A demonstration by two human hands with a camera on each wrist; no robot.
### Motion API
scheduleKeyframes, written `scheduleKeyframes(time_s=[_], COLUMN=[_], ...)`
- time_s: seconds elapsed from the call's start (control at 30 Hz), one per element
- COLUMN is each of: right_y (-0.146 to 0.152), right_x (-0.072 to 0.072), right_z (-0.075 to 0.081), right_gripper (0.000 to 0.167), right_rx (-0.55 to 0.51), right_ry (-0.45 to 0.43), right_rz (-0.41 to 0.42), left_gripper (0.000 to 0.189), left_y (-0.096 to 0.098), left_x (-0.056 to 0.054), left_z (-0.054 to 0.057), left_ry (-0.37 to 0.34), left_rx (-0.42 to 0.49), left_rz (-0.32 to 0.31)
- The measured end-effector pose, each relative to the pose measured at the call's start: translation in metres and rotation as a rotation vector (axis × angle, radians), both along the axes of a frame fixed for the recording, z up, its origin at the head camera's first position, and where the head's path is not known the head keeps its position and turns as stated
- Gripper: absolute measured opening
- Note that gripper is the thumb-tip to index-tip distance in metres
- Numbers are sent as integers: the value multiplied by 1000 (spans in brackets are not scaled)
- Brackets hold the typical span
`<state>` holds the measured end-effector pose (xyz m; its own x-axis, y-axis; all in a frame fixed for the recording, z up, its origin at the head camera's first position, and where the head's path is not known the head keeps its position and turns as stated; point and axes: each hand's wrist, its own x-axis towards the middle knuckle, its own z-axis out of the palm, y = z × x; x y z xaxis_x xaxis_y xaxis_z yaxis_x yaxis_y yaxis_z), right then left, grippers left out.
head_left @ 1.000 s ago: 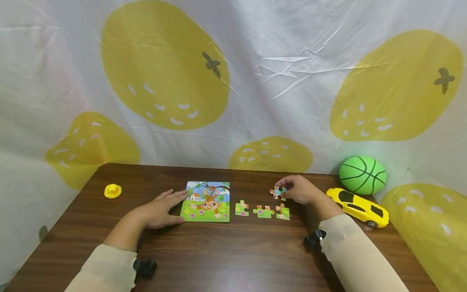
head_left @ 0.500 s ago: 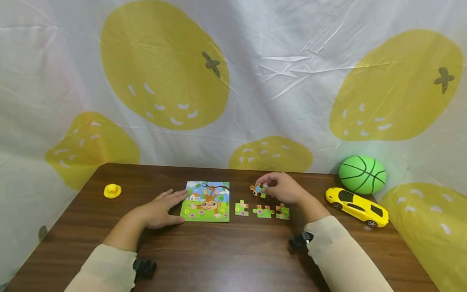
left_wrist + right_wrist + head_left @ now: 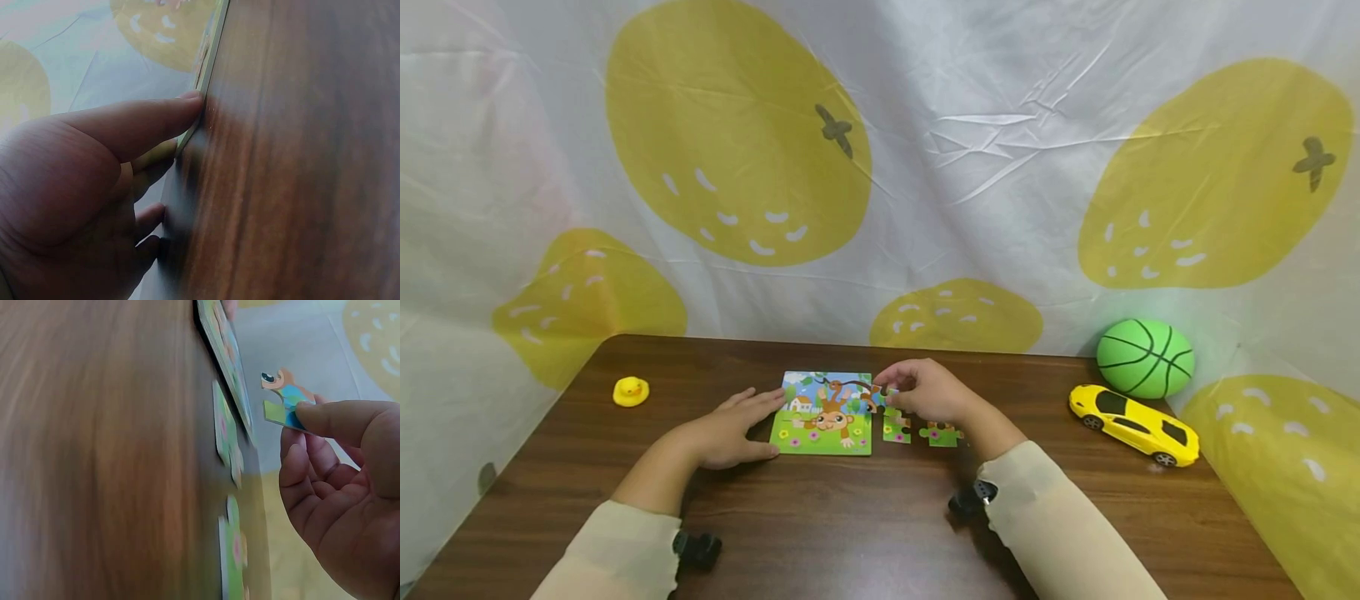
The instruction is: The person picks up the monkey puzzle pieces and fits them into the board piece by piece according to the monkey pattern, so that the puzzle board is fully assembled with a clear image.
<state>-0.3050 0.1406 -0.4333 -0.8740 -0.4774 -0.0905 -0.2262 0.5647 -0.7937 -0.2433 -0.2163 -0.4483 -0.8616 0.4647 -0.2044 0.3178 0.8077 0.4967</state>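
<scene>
A square monkey picture puzzle (image 3: 816, 425) lies on the table. My left hand (image 3: 726, 435) rests at its left side with extended fingers; in the left wrist view the thumb (image 3: 156, 122) touches the puzzle's edge. Beside the puzzle's right edge, my right hand (image 3: 936, 393) pinches a puzzle piece (image 3: 274, 413) between thumb and fingers, held above the table. That piece shows blue, green and part of a monkey's face. Two green puzzle pieces, one nearer (image 3: 895, 429) and one farther right (image 3: 943, 437), lie below the right hand. A third loose piece is hidden by the right arm.
On the right stand a yellow toy car (image 3: 1135, 425) and a green ball (image 3: 1146, 360). A yellow rubber duck (image 3: 630, 392) sits at the left of the brown table (image 3: 820, 533). Behind hangs a white curtain (image 3: 760, 304) with yellow fruit prints.
My right hand has carried the pinched puzzle piece left, from above the loose pieces to the puzzle's right edge. My left hand has stayed in place.
</scene>
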Motion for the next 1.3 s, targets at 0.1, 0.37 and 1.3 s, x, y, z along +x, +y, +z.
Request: scheduleKeyframes(time_s=[0.1,0.37,1.3], right_y=[-11,-34,-60], right_x=[-1,-6,-12], right_z=[-2,-6,-12], right_gripper=[25,25,34], right_rx=[-5,45,211], right_ry=[11,57,146], right_rz=[24,62,105], left_gripper=[86,86,87], left_y=[0,0,0], left_x=[0,0,-3], left_z=[0,1,-1], left_ry=[0,7,7], left_rx=[-2,-8,-20], left_rz=[2,2,-7])
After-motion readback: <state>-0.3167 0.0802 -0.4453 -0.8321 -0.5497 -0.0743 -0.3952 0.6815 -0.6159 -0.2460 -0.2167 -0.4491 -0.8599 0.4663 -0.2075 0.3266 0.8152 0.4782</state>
